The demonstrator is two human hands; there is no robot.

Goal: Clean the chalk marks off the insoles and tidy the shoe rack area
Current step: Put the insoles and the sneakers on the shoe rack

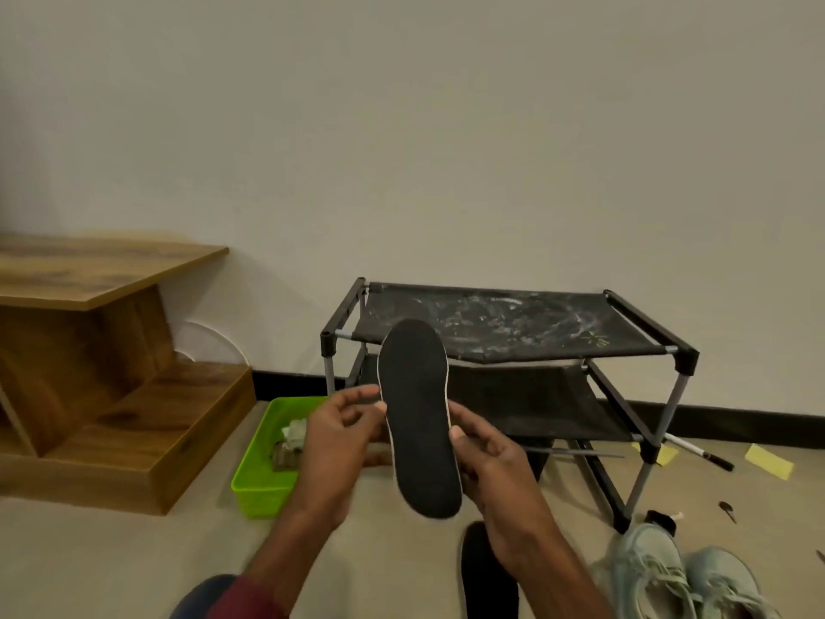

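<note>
A black insole (pixel 419 417) with a pale edge stands upright in front of me, toe end up. My left hand (pixel 339 444) holds its left edge with thumb and fingers. My right hand (pixel 486 466) grips the right edge from behind, thumb on the front. No chalk marks show on the face turned to me. A second black insole (pixel 484 574) lies on the floor under my right forearm. Behind stands the black two-shelf shoe rack (pixel 643 328), its top fabric shelf smeared with white chalk.
A green plastic bin (pixel 256 480) holding crumpled cloths sits on the floor at left, beside wooden steps (pixel 134 444). A pair of pale green sneakers (pixel 683 578) lies at lower right. Yellow paper slips (pixel 768 461), a loose rod (pixel 696 451) and small scraps litter the floor at right.
</note>
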